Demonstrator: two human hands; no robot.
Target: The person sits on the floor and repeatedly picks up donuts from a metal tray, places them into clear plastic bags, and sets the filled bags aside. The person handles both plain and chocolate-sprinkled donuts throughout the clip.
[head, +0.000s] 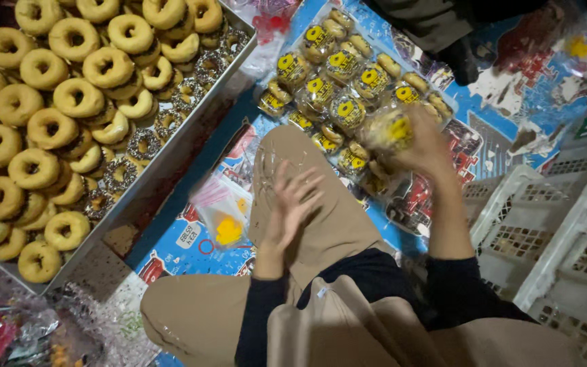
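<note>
**Right hand on bagged doughnut, left hand free above knee**

Tan trousers point(320, 224) of the seated person fill the near ground, one knee raised between the two hands. Right hand point(426, 146) is clamped on a clear plastic bag of doughnut with a yellow sticker point(390, 130), held just above the heap of similar filled bags point(337, 75) lying ahead and slightly left on the blue printed floor mat point(191, 245). Left hand point(292, 204) hangs open and blurred, fingers spread, holding nothing — nearest to the empty clear bags with yellow stickers point(224, 217) just beside the knee. Metal tray of ring doughnuts point(191, 129) lies far left; white plastic crates point(545, 231) stand right.
</note>
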